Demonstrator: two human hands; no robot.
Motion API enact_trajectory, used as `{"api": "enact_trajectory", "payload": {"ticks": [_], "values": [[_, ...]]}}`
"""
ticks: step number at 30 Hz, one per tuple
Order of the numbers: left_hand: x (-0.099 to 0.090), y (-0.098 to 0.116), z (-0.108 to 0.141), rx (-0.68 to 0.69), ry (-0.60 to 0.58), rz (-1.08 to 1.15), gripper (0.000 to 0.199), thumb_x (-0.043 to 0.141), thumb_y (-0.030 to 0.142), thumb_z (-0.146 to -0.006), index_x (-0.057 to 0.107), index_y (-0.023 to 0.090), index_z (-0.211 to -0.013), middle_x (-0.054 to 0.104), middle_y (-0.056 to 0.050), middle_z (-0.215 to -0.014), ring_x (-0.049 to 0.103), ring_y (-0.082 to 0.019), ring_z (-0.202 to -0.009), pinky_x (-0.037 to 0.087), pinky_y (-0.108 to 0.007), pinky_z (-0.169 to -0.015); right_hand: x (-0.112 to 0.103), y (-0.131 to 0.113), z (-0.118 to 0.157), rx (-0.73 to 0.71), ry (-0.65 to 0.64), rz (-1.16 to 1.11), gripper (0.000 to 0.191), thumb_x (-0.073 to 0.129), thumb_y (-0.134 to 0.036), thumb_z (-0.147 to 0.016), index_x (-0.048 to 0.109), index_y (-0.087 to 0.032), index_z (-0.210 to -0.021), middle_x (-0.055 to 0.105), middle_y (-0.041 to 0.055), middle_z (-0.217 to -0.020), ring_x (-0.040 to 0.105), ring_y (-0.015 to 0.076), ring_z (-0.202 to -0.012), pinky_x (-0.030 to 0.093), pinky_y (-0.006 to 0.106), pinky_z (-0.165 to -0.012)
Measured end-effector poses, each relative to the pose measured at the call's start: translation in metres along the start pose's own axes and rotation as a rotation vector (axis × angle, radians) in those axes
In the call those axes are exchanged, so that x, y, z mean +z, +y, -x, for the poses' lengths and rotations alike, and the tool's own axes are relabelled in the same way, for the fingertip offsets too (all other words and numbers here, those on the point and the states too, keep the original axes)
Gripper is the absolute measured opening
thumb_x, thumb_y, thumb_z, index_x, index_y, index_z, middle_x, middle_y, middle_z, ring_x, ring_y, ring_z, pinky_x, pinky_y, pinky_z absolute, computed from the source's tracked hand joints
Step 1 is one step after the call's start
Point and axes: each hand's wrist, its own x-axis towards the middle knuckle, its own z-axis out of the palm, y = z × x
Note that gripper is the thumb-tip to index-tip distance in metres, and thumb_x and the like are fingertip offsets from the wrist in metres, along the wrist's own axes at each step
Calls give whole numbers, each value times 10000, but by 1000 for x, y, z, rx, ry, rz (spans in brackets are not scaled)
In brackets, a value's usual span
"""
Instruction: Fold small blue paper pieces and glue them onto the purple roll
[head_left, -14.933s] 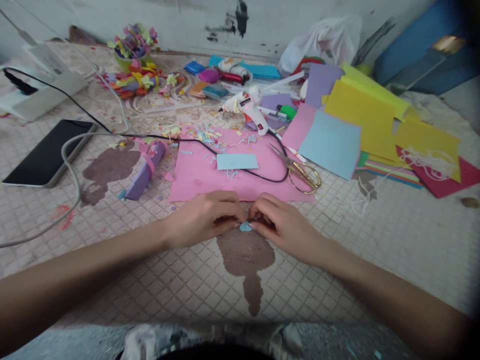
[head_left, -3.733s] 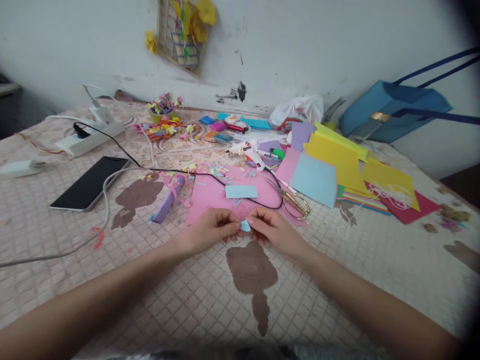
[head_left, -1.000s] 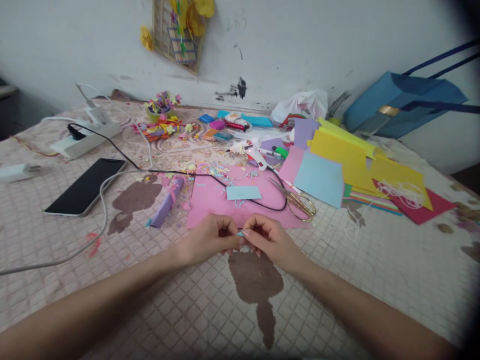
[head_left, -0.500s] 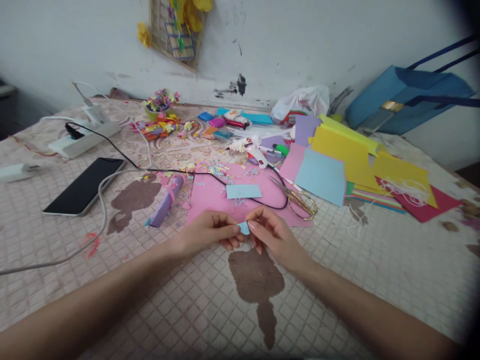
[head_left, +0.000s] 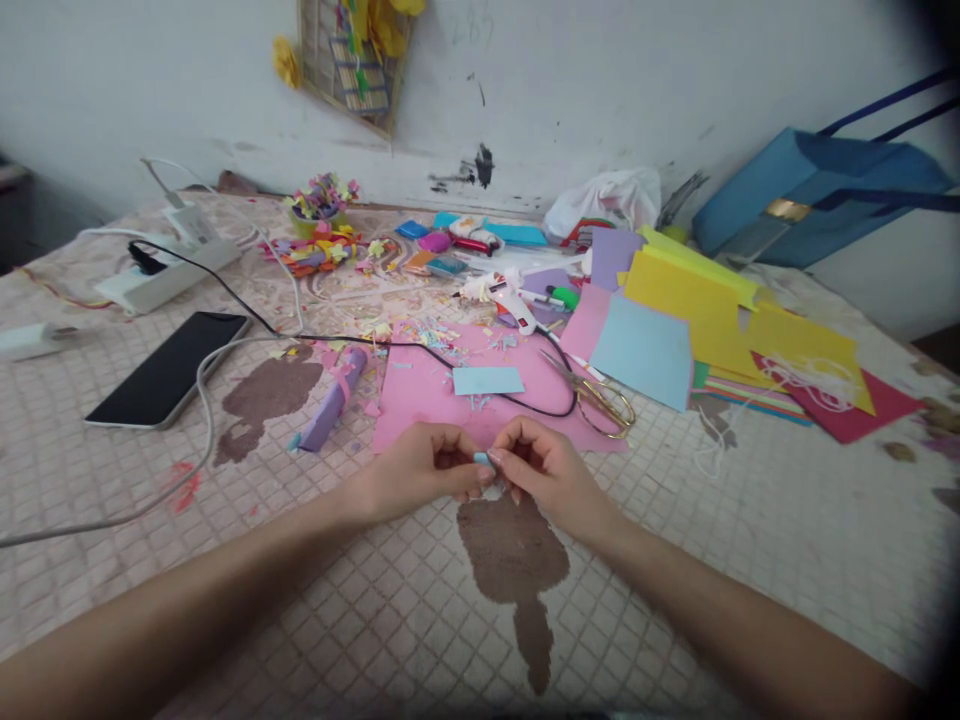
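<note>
Between the fingertips of both hands is a small light-blue paper piece (head_left: 481,458), mostly hidden by the fingers. My left hand (head_left: 426,465) pinches it from the left, closed. From the right, my right hand (head_left: 546,468) grips it between thumb and forefinger, also closed. Just beyond the hands lies a pink paper sheet (head_left: 420,400) with a light-blue paper rectangle (head_left: 487,381) and tiny paper scraps on it. Gold-handled scissors (head_left: 600,400) rest at the sheet's right side. A white glue gun (head_left: 510,300) lies behind, its black cord crossing the sheet.
At left are a dark phone (head_left: 172,368), a white power strip (head_left: 169,275) and a rolled purple paper (head_left: 330,405). Yellow paper sheets (head_left: 682,310) and a blue bag (head_left: 810,200) are at right. A small pot of paper flowers (head_left: 322,205) stands at the back.
The blue paper piece has turned or folded between the fingers, and less of it shows now. Both hands stay in nearly the same place.
</note>
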Motion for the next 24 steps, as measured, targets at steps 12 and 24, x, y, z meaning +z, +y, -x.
{"api": "enact_trajectory", "payload": {"ticks": [12,24], "values": [[6,-4,4,158,173,-250,160,620,244,-764,586,115,-675,558,16,-564,494,-78,-534,373,-179,-497,-3,1,0,-3,-84,14,224,545,-374,-848,495,-174,-761,469,-49,-618,451,62,-484,394,190,-450],[3,-6,1,104,115,-113,177,651,285,-750,600,118,-727,602,4,-596,556,-85,-549,436,-187,-525,-3,4,0,-20,-64,-21,191,552,-355,-844,518,-176,-786,485,-43,-627,453,64,-484,398,191,-443]]}}
